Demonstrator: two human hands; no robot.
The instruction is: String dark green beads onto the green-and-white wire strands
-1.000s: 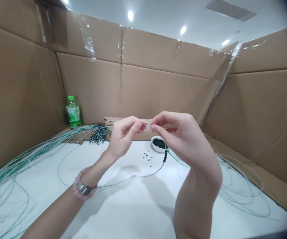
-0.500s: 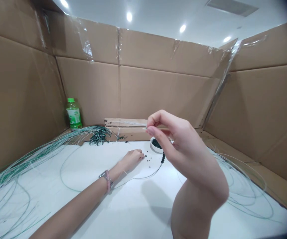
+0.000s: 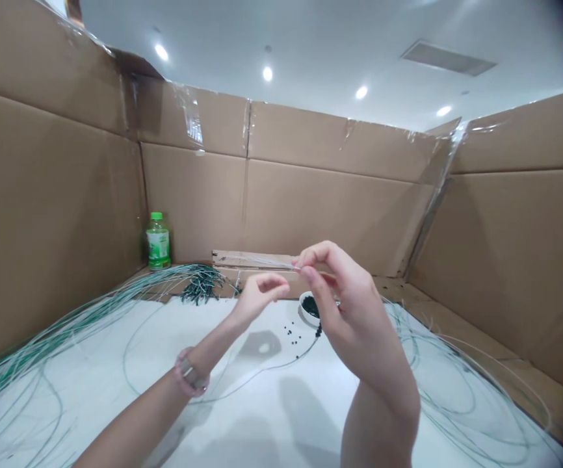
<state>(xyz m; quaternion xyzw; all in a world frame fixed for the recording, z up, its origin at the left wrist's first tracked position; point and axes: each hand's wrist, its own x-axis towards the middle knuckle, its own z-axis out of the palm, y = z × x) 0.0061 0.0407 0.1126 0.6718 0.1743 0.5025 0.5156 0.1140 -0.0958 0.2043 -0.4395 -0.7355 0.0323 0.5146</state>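
My right hand (image 3: 350, 309) is raised above the table, thumb and fingertips pinched on the ends of thin pale strings (image 3: 266, 261) that stretch left. My left hand (image 3: 255, 299) hovers just to its left, thumb and fingertips together in a closed pinch. Whatever may be between them is too small to make out. Below and partly behind my right hand sits a white bowl (image 3: 303, 317) of tiny dark beads (image 3: 311, 305). Several loose beads (image 3: 290, 332) lie scattered beside it. A string with dark beads (image 3: 318, 331) on it curves across the white tabletop (image 3: 242, 416).
A large bundle of green and white strings (image 3: 91, 323) runs along the left, ending in a dark beaded clump (image 3: 201, 283). More loops of string (image 3: 457, 390) lie at right. A green-capped bottle (image 3: 158, 242) stands at back left. Cardboard walls (image 3: 340, 208) enclose the table.
My left hand has lifted off the table by the loose beads and come up near my right hand. My right hand keeps its pinch on the strings. The camera view has tilted up slightly.
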